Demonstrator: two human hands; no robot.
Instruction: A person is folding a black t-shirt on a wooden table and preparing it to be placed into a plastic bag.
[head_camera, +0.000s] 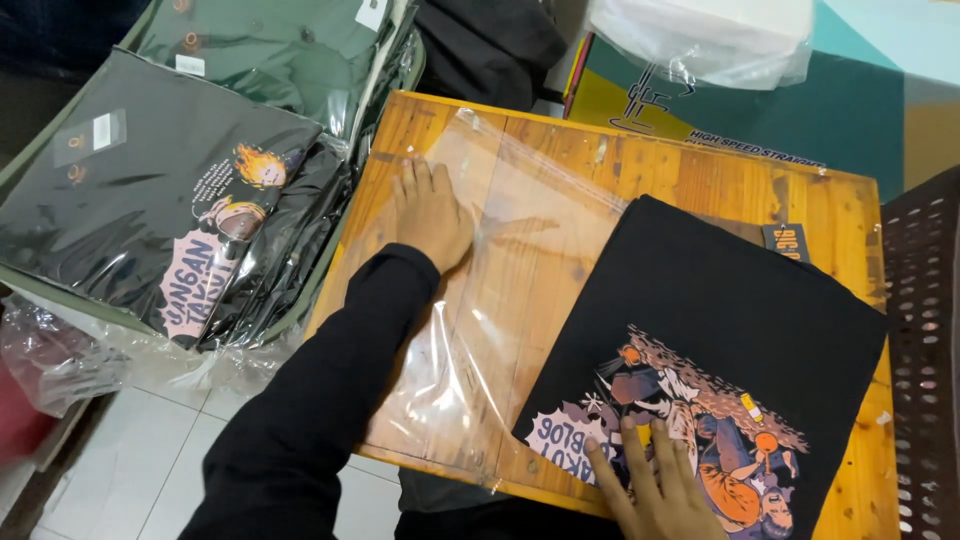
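**Flat hands on bag and shirt**

My left hand (432, 212) lay palm down in the upper middle of the frame, its fingers (418, 178) spread wide and pressed flat on a clear plastic bag (480, 330); it gripped nothing. The bag stretched across the left half of the wooden counter (700, 175), from its far edge down to its near edge, crinkled towards the bottom. My black sleeve (320, 400) ran up from the lower left and covered part of the bag's left side.

My right hand (655, 490) sat at the bottom edge of the frame, fingers open and resting on the printed corner of a folded black T-shirt (720, 310). The shirt lay tilted on the right half of the counter, its left edge overlapping the bag, a small tag (787, 240) showing just past its upper corner.

To the left of the counter, in the upper left of the frame, stood a stack of bagged shirts (170, 220), black and dark green. Beyond the counter's far edge were a green and yellow box (790, 110) and a white plastic-wrapped bundle (700, 35) on top of it. A dark perforated crate (925, 360) crowded the right edge.
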